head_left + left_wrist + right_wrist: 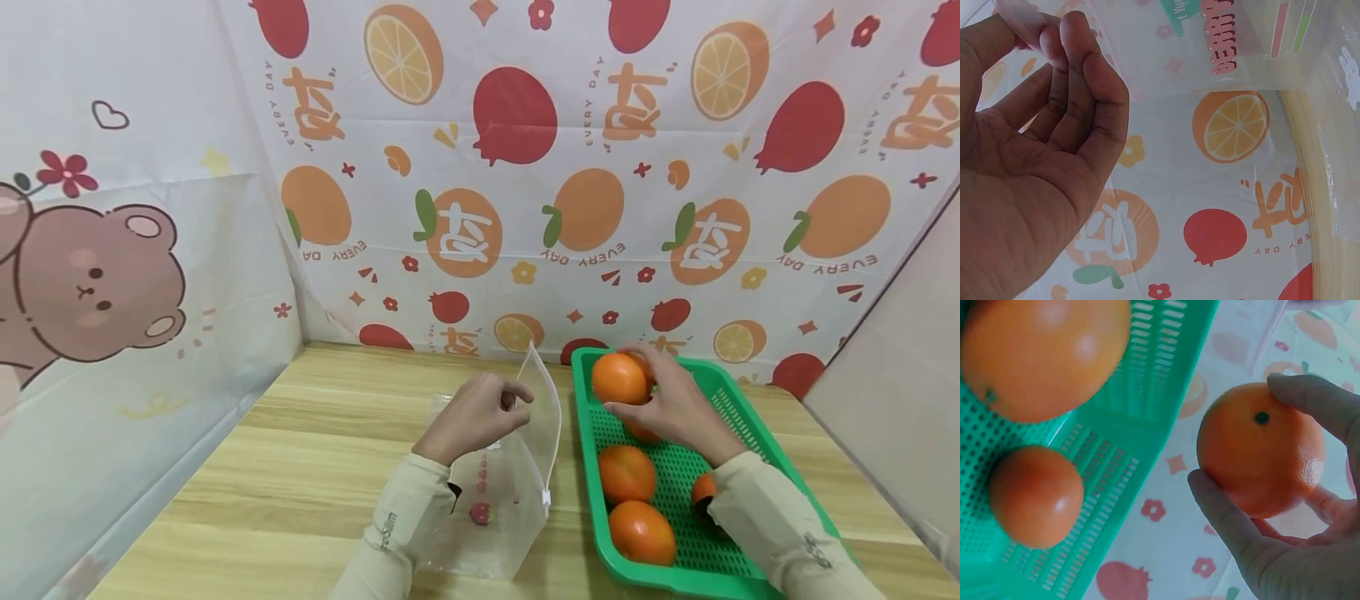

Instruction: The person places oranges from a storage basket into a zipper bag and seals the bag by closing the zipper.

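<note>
At a wood-grain table (300,467), a person in pale sleeves (393,521) held an orange (619,379) in the right hand (675,408), thumb and fingers gripping its sides above the far left corner of a green basket (701,579). The left hand (476,417) pinched the edge of a translucent plastic bag (517,533) between thumb and curled fingers. The bag, bearing a strawberry print (481,513), was just left of the basket, its mouth parted and a white slider (546,498) near the lower end of its zip. Four more oranges showed inside the basket: two near oranges (642,533) along its left wall, another orange (642,431) partly hidden below the held one, and a fourth orange (701,486) partly covered by the right sleeve. Behind the table hung a white cloth (517,292) patterned with oranges, red fruit and flowers; at the left, a second cloth (67,450) carried a brown bear (112,267) beneath a heart outline (110,127).
</note>
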`<state>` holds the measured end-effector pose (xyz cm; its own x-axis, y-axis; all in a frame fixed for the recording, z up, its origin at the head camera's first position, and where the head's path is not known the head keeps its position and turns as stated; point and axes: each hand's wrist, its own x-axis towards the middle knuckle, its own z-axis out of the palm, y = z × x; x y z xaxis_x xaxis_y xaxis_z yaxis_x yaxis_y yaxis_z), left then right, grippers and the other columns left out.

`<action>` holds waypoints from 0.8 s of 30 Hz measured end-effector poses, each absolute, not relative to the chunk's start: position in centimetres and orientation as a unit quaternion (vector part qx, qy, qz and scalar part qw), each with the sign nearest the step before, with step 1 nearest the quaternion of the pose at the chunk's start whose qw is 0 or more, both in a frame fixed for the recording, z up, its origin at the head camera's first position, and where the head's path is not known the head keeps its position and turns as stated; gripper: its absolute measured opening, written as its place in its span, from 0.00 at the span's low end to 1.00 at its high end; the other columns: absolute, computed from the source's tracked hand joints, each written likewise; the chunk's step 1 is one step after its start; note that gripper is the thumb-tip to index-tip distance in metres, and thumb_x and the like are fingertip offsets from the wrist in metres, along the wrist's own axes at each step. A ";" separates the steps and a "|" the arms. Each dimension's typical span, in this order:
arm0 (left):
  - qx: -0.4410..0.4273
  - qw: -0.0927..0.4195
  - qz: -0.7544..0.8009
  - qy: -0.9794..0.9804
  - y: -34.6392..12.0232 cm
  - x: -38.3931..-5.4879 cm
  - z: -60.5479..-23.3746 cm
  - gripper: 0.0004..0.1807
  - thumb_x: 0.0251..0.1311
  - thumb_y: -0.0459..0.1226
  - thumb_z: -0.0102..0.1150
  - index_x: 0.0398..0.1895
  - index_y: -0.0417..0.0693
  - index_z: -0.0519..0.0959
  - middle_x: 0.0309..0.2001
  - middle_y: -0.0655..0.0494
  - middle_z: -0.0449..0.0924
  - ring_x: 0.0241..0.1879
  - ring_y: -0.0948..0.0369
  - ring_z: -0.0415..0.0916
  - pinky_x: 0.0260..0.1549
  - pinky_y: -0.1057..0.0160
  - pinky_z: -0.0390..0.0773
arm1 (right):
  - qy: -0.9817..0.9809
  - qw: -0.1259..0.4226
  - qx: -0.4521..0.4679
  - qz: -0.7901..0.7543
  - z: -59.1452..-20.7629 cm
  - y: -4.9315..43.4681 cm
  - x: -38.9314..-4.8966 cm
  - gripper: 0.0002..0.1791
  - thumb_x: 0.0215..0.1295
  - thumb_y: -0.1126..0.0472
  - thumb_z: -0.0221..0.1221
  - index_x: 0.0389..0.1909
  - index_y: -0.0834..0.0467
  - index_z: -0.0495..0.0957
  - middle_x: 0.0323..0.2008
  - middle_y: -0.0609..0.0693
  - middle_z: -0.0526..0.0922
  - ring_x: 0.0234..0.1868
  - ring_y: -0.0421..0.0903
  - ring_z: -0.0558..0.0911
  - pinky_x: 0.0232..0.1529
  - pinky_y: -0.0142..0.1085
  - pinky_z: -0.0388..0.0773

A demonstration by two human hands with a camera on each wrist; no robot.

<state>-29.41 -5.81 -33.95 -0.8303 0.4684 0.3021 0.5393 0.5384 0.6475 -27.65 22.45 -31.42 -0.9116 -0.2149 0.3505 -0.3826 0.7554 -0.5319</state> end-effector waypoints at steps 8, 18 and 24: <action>-0.287 0.047 -0.386 -0.875 -5.8 -29.7 -34.1 0.12 0.57 0.31 0.57 0.41 0.45 0.88 0.18 0.63 0.70 0.17 0.67 0.63 0.19 0.68 0.64 | -0.908 0.155 0.169 0.350 -31.7 19.8 -28.0 0.41 0.54 0.52 0.77 0.67 0.55 0.68 0.58 0.58 0.78 0.50 0.56 0.80 0.49 0.55 0.81; -0.296 0.045 -0.387 -0.872 -5.6 -30.1 -34.2 0.12 0.58 0.31 0.58 0.41 0.44 0.88 0.17 0.63 0.69 0.16 0.67 0.62 0.18 0.68 0.63 | -0.874 0.165 0.206 0.408 -32.1 17.7 -28.1 0.41 0.53 0.57 0.77 0.66 0.54 0.67 0.60 0.56 0.77 0.54 0.55 0.80 0.49 0.52 0.83; -0.294 0.039 -0.389 -0.872 -5.6 -30.1 -34.1 0.12 0.58 0.31 0.58 0.42 0.43 0.87 0.18 0.62 0.71 0.16 0.67 0.63 0.18 0.68 0.64 | -0.853 0.154 0.218 0.449 -32.3 16.7 -28.0 0.41 0.53 0.57 0.77 0.67 0.53 0.66 0.62 0.57 0.74 0.54 0.57 0.82 0.46 0.48 0.84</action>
<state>-30.13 -5.59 -34.13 -0.8243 0.4823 0.2965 0.5430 0.5251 0.6553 -27.97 16.70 -32.31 -0.8574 -0.2344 0.4582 -0.5104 0.5015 -0.6985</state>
